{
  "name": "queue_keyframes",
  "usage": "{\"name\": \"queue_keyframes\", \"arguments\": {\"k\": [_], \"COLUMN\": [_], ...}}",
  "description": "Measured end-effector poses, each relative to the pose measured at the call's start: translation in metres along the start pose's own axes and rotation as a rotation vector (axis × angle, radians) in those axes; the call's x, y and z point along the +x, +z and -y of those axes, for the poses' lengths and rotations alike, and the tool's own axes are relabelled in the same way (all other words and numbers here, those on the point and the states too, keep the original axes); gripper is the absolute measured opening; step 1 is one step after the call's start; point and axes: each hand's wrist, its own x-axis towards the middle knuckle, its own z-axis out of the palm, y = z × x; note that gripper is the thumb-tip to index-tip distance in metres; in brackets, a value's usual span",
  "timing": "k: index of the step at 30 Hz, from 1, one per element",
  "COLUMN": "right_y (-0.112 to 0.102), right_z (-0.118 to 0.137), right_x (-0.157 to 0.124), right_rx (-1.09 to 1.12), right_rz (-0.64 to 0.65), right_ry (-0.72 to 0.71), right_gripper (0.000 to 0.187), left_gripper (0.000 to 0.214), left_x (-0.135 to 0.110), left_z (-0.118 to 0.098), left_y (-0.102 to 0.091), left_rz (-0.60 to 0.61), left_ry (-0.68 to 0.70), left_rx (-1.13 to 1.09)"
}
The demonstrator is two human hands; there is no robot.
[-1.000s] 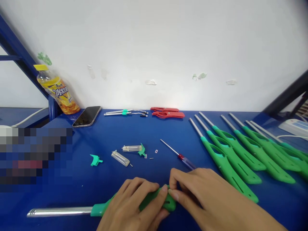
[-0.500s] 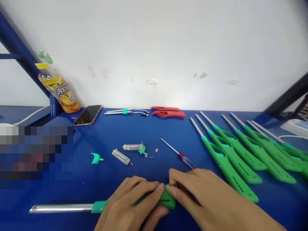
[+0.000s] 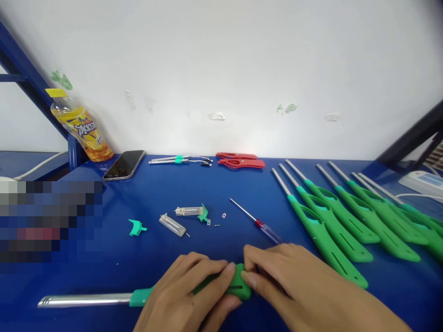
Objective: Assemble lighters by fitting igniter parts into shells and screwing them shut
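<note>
A green long-nosed gas lighter [image 3: 242, 280] lies low in the view, its metal tube pointing left. My left hand [image 3: 188, 293] is closed over the handle and hides most of it. At the handle's rounded end, the thumb and bent forefinger of my right hand [image 3: 294, 281] pinch the edge. Whether a small part sits between those fingers is hidden. Beyond the hands lie a screwdriver [image 3: 269, 231] with a clear handle, two clear fuel tanks [image 3: 172, 225], a loose green trigger [image 3: 137, 228], another green trigger [image 3: 203, 214] touching the farther tank, and a tiny screw [image 3: 217, 225].
Several green lighters [image 3: 332, 251] lie in a row on the right. Along the wall are red handle shells [image 3: 242, 163] and metal tubes with wires [image 3: 166, 161]. A phone [image 3: 125, 165] and a drink bottle [image 3: 81, 127] stand at back left. A blurred patch covers the left edge.
The whole view has shifted slightly, so things appear a little farther left. Both hands keep the same grip on the lighter.
</note>
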Motion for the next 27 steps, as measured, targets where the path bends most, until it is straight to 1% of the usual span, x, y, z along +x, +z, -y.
{"name": "queue_keyframes", "arguments": {"k": [5,11,18,24,26,27], "right_y": [0.007,0.004,0.006,0.002,0.0,0.0], "right_z": [-0.002,-0.001,-0.008,-0.011,-0.017,-0.022], "right_x": [0.0,-0.001,0.0,-0.004,-0.009,-0.012], "right_rx": [-0.061,-0.003,0.063,0.054,0.047,0.039], "right_rz": [-0.056,0.035,0.0,0.024,-0.046,-0.119], "right_ry": [-0.037,0.026,0.012,0.001,0.011,0.025], "right_gripper": [0.02,0.02,0.017,0.02,0.024,0.025], "left_gripper": [0.023,0.021,0.021,0.02,0.021,0.022], "left_x": [-0.002,0.0,-0.003,-0.001,0.0,0.0], "left_z": [0.002,0.003,0.003,0.001,0.001,0.001], "left_y": [-0.002,0.0,-0.001,0.0,0.0,0.0], "left_rz": [-0.001,0.022,0.01,-0.001,0.007,0.011], "left_ry": [0.0,-0.004,-0.006,0.0,-0.005,-0.009], "left_rx": [-0.005,-0.033,-0.029,-0.014,0.005,0.01]}}
